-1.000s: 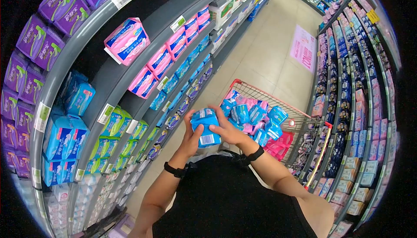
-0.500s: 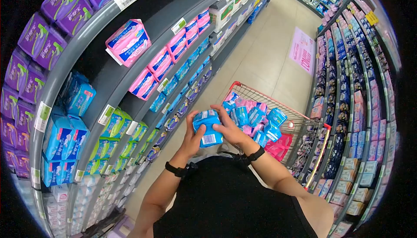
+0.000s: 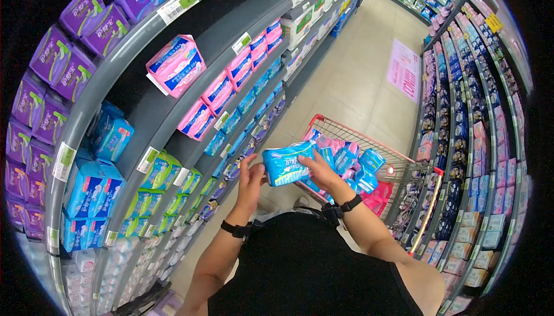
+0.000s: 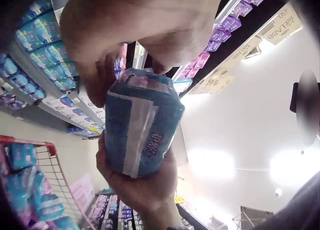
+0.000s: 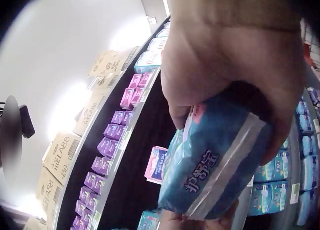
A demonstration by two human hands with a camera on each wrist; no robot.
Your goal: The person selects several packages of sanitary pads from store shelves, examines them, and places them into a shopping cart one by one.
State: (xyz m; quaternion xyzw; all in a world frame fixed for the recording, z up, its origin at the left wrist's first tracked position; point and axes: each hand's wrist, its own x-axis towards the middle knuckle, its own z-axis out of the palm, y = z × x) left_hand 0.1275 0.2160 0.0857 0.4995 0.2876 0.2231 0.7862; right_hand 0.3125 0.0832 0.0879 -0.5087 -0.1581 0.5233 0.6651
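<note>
A blue pack [image 3: 287,165] is held in front of the person's chest, its printed broad face turned up. The right hand [image 3: 322,173] grips its right end, thumb on top; in the right wrist view the fingers wrap round the pack [image 5: 215,160]. At the pack's left end is the left hand [image 3: 251,182], fingers relaxed and slightly spread, close beside it. From the left wrist view the left hand [image 4: 145,25] is near the top of the pack [image 4: 142,125]; whether it touches is unclear. Beyond the right hand, a shopping cart [image 3: 369,137] holds several blue and pink packs.
Shelves on the left carry purple packs [image 3: 108,25], one pink pack [image 3: 176,65], blue packs [image 3: 95,189] and green packs [image 3: 158,170]. Another stocked shelf row [image 3: 461,143] lines the right side. The tiled floor [image 3: 346,68] of the aisle lies ahead, with a pink floor sign [image 3: 404,69].
The pack has been turned, from its barcode side to its printed broad face, and moved slightly right with the right hand. The left hand has loosened from its two-handed hold.
</note>
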